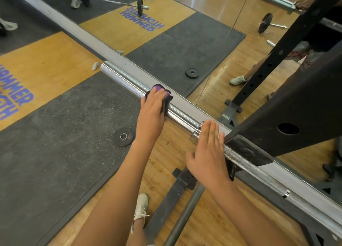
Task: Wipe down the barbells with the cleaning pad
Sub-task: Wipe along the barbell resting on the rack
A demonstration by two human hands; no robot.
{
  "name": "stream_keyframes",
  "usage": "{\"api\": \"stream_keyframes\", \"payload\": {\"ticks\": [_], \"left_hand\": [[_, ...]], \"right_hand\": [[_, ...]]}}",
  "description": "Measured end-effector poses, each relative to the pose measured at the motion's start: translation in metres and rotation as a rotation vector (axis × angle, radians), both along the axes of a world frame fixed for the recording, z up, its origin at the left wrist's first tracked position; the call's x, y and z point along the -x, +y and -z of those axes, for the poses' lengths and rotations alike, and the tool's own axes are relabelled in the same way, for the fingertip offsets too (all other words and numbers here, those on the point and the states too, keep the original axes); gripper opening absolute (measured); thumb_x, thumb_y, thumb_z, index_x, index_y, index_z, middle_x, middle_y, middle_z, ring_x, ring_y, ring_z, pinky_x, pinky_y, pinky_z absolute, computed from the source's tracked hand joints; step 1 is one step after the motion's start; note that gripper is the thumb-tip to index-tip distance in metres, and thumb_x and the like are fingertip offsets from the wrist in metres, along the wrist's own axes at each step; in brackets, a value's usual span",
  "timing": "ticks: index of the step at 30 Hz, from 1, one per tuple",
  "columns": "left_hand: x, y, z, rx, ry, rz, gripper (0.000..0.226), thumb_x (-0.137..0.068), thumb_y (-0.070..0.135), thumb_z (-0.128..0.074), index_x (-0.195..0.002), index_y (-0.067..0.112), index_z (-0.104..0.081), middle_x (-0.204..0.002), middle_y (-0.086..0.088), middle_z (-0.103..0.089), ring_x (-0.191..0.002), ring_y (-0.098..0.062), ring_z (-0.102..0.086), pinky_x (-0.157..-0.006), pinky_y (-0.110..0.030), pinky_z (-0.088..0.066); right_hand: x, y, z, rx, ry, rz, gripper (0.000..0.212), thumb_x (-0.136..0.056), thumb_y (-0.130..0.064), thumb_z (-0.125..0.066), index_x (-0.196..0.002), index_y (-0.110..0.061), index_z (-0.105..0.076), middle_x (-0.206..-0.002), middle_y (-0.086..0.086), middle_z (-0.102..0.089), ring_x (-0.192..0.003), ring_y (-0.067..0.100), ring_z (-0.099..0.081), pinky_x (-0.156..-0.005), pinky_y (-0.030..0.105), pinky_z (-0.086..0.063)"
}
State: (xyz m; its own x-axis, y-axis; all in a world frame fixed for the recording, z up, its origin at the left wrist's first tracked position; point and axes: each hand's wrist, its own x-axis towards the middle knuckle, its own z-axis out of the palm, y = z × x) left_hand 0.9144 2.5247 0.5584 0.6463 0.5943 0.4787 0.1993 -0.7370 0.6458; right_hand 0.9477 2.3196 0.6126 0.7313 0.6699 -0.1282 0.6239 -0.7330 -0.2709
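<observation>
Barbell (127,80) rests across the black rack (288,116) in front of you, with its chrome sleeve running up and to the left, out over the rubber mat (64,144) and beside the mirror's (185,33) lower frame. Your left hand (151,114) lies on top of that sleeve about midway along it and presses the purple and black cleaning pad (167,96) against the metal. Its fingers are close together and nearly straight over the pad, the thumb is out of sight, and a black edge of the pad hangs down just beside the hand. Your right hand (207,153) is flat with its fingers straight and together. It sits at the collar where the sleeve meets the knurled shaft, just beside the rack upright; you cannot tell whether it touches the bar. A small weight plate (123,137) lies flat on the mat below your left wrist, and your white shoe (141,205) stands on the wood floor.
</observation>
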Motion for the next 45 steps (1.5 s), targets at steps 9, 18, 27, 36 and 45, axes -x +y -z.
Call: {"api": "stream_keyframes", "payload": {"ticks": [9, 18, 27, 36, 45], "left_hand": [[0.008, 0.005, 0.001, -0.039, -0.012, 0.099, 0.039, -0.099, 0.000, -0.056, -0.137, 0.009, -0.059, -0.144, -0.006, -0.057, -0.145, -0.022, -0.039, -0.122, -0.022, -0.008], [0.012, 0.021, 0.002, -0.042, 0.015, 0.116, 0.040, -0.103, 0.020, -0.042, -0.137, 0.012, -0.061, -0.145, -0.004, -0.057, -0.147, -0.021, -0.039, -0.122, -0.032, -0.018], [0.009, 0.032, 0.004, -0.016, 0.035, 0.095, 0.041, -0.102, 0.017, -0.043, -0.139, 0.011, -0.058, -0.148, -0.005, -0.055, -0.150, -0.024, -0.034, -0.122, -0.056, -0.023], [0.021, 0.022, 0.013, -0.133, 0.047, 0.170, 0.056, -0.094, -0.004, -0.053, -0.149, 0.010, -0.050, -0.159, -0.005, -0.043, -0.153, -0.016, -0.027, -0.127, -0.041, -0.014], [0.008, 0.008, 0.009, -0.009, -0.003, 0.036, 0.058, -0.092, -0.009, -0.059, -0.146, 0.010, -0.052, -0.155, -0.006, -0.048, -0.153, -0.019, -0.028, -0.122, -0.059, -0.025]], "right_hand": [[-0.008, 0.027, -0.015, 0.050, -0.123, -0.086, 0.089, -0.100, -0.035, -0.042, -0.156, -0.006, 0.021, -0.160, 0.015, 0.033, -0.148, 0.028, 0.035, -0.121, 0.045, 0.019], [-0.005, 0.087, -0.003, 0.115, -0.124, -0.176, 0.072, -0.108, -0.032, -0.028, -0.157, -0.003, 0.016, -0.166, 0.017, 0.022, -0.153, 0.029, 0.023, -0.126, 0.044, 0.008], [-0.010, 0.077, 0.018, 0.088, -0.354, -0.232, 0.085, -0.100, -0.036, -0.046, -0.160, -0.001, 0.003, -0.168, 0.021, -0.003, -0.156, 0.034, -0.005, -0.127, 0.047, -0.013], [-0.014, 0.079, 0.014, 0.105, -0.363, -0.227, 0.081, -0.098, -0.033, -0.051, -0.160, -0.001, -0.012, -0.166, 0.020, -0.018, -0.155, 0.033, -0.013, -0.123, 0.044, -0.017], [-0.025, 0.082, 0.009, 0.111, -0.331, -0.252, 0.081, -0.100, -0.036, -0.048, -0.161, -0.004, -0.006, -0.168, 0.015, -0.010, -0.156, 0.029, -0.005, -0.122, 0.043, -0.004]]}}
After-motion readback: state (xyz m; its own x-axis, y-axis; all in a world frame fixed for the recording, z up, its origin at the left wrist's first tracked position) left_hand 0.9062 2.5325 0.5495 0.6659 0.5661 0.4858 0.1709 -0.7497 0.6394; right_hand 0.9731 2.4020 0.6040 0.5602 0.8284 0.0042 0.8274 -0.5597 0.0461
